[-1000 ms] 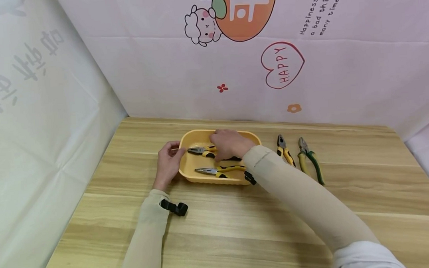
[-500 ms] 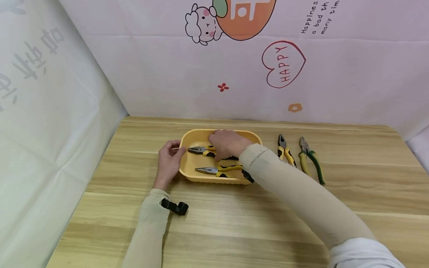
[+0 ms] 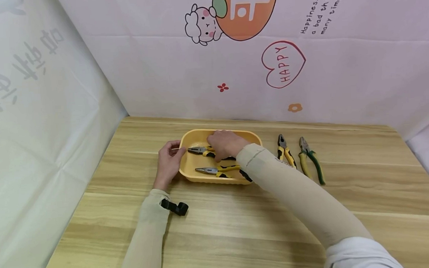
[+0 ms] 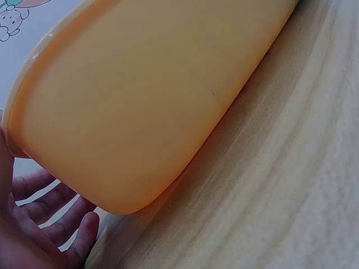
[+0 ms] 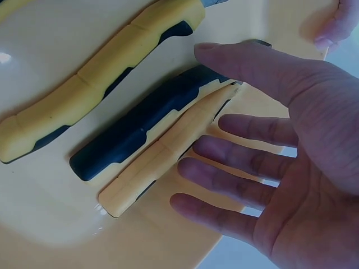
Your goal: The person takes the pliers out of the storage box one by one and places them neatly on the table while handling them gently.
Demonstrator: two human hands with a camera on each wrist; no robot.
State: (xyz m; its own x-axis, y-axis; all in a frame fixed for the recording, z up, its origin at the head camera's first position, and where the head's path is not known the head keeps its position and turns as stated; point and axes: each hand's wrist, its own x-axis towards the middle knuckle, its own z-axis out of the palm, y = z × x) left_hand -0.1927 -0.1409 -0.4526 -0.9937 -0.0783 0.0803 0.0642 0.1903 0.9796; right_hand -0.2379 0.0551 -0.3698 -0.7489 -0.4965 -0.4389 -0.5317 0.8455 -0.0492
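Observation:
A yellow plastic basket (image 3: pixel 188 163) stands on the wooden table, holding two pairs of yellow-and-black pliers. Combination pliers (image 3: pixel 196 150) lie toward its back, and long-nose pliers (image 3: pixel 208 171) lie nearer the front. My left hand (image 3: pixel 168 164) holds the basket's left end, thumb at the rim and fingers along the outer wall (image 4: pixel 140 112). Inside the basket, my right hand (image 3: pixel 226 144) is over the combination pliers' handles. In the right wrist view its fingers (image 5: pixel 235 179) are straight and spread beside those handles (image 5: pixel 151 131), not wrapped round them.
Right of the basket lie another pair of yellow-and-black pliers (image 3: pixel 281 147) and green-handled pliers (image 3: pixel 304 146). My right forearm (image 3: pixel 296 190) passes just in front of them. A printed cloth (image 3: pixel 161 76) hangs behind the table (image 3: pixel 219 237), and a white cloth covers the left side.
My right hand and forearm have shifted slightly to the left over the basket. The left hand, basket and pliers look unmoved.

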